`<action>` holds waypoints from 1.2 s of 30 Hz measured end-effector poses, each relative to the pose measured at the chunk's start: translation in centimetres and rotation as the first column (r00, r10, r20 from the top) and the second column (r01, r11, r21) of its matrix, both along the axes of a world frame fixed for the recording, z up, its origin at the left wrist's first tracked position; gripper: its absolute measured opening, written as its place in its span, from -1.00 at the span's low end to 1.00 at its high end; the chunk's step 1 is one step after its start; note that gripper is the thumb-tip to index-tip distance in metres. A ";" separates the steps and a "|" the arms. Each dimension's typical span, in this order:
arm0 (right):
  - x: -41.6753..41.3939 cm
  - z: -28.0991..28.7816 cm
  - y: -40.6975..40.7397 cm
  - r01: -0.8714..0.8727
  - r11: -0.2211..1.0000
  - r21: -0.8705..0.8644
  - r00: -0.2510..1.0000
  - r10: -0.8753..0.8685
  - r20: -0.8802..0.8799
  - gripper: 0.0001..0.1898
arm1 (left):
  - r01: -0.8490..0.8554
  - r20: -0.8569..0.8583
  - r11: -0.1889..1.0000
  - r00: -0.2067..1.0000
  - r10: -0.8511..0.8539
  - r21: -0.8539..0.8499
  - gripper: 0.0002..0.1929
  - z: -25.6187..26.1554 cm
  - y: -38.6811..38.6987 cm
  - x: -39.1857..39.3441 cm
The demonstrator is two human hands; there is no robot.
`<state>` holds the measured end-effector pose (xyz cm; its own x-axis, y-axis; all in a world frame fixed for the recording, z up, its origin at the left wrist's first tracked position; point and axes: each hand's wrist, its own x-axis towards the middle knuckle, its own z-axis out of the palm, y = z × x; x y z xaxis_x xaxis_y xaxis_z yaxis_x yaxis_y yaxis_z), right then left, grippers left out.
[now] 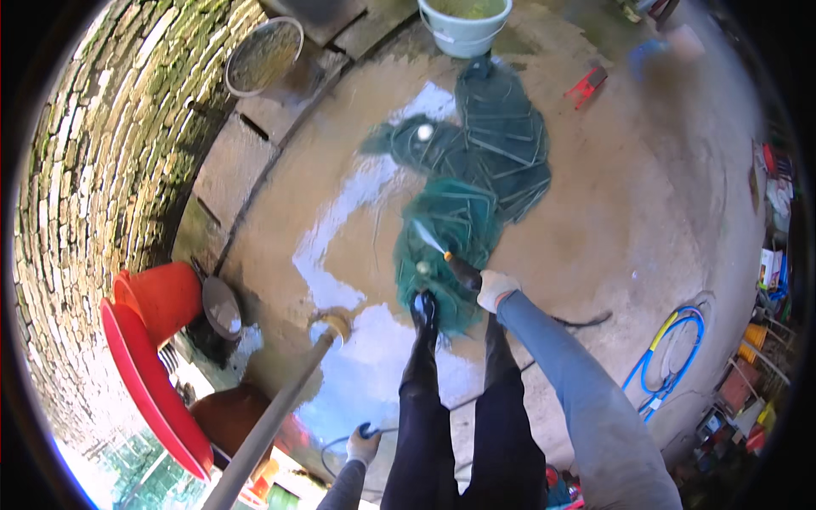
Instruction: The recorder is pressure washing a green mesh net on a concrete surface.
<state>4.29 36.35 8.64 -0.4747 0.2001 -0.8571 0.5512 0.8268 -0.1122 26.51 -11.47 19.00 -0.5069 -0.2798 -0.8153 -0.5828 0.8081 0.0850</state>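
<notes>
My right hand [496, 290], in a pale glove, grips a black spray nozzle [464, 271] with an orange tip. White water sprays from it onto a green folding net trap [449, 217] with thin frames, lying on the wet concrete floor just before my boots. A darker net [503, 134] of the same kind lies flattened beyond it. White round floats [425, 132] rest on the netting. My left hand [363, 446], also gloved, is low beside my left leg, its fingers curled around a small dark object that I cannot identify.
A grey pole [274, 414] stands at the left. Red tubs [156, 296] sit by the stone wall [95, 159]. A pale bucket [465, 29] and a round basin [264, 57] are farther off. A blue hose [701, 328] lies coiled at the right, and a dark hose [462, 403] runs behind my feet.
</notes>
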 end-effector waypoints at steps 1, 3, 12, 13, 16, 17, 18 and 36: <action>0.5 0.0 -0.4 -0.061 0.996 -0.067 0.998 0.060 -0.018 -0.65 | -0.032 -0.013 0.999 0.999 0.032 0.023 -0.43 -0.2 0.0 0.2; 2.5 -0.3 0.1 -0.064 0.995 -0.080 0.998 0.062 -0.025 -0.65 | -0.032 0.003 0.999 0.999 0.032 0.008 -0.42 0.7 -0.3 1.1; 8.9 0.0 3.8 -0.251 0.950 -0.187 0.967 0.253 -0.013 -0.65 | -0.033 0.043 0.998 0.998 0.035 -0.058 -0.42 2.5 2.3 3.7; 9.4 -0.1 4.7 -0.255 0.947 -0.193 0.966 0.258 -0.008 -0.65 | -0.046 0.048 0.997 0.998 0.049 -0.057 -0.42 2.7 3.2 4.0; 10.5 -0.9 7.0 -0.072 0.996 -0.056 0.991 0.065 -0.118 -0.68 | -0.212 0.068 0.977 0.975 0.214 -0.038 -0.44 3.8 5.7 5.2; 11.5 -0.9 7.1 -0.072 0.996 -0.059 0.992 0.065 -0.112 -0.68 | -0.290 0.077 0.957 0.954 0.291 -0.026 -0.45 4.1 6.4 5.7; 11.8 -0.4 5.9 -0.157 0.978 -0.134 0.987 0.152 -0.046 -0.69 | -0.224 -0.005 0.974 0.975 0.224 -0.030 -0.47 4.7 6.4 6.6; 18.8 0.7 0.2 -0.315 0.920 -0.233 0.942 0.333 0.043 -0.65 | -0.248 -0.060 0.968 0.966 0.250 0.039 -0.48 3.3 8.9 6.0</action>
